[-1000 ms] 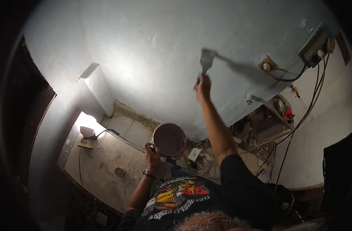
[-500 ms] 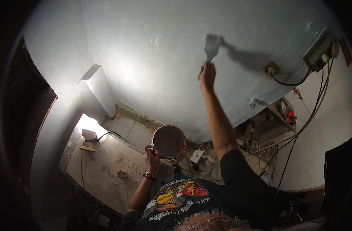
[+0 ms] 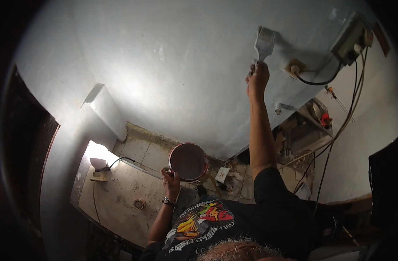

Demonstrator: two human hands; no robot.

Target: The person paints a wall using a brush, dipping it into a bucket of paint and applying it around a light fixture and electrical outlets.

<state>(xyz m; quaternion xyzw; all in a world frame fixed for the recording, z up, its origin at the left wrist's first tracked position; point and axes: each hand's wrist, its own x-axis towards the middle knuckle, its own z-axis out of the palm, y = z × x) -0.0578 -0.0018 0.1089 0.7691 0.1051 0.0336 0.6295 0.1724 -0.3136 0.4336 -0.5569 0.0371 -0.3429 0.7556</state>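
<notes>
My right hand (image 3: 257, 79) is closed round the handle of a wide paintbrush (image 3: 265, 42). The brush's bristles are up against the pale blue-grey wall (image 3: 194, 74), to the left of a wall socket. Lower down, my left hand (image 3: 171, 184) grips the left edge of a red-rimmed paint bucket (image 3: 206, 168). Greyish paint (image 3: 188, 161) shows inside it. Whether those fingers hold the rim itself or a handle is hard to see.
A bright lamp (image 3: 98, 163) shines on a ledge (image 3: 116, 191) at left, near a small round object (image 3: 139, 204). Plugged cables (image 3: 349, 117) hang at right below a socket box (image 3: 351, 41). A tap (image 3: 278, 108) juts from the wall. Debris (image 3: 225, 178) lies on the floor.
My right hand has carried the paintbrush to the right and a little upward along the wall, nearer the socket. My left hand keeps its grip on the bucket.
</notes>
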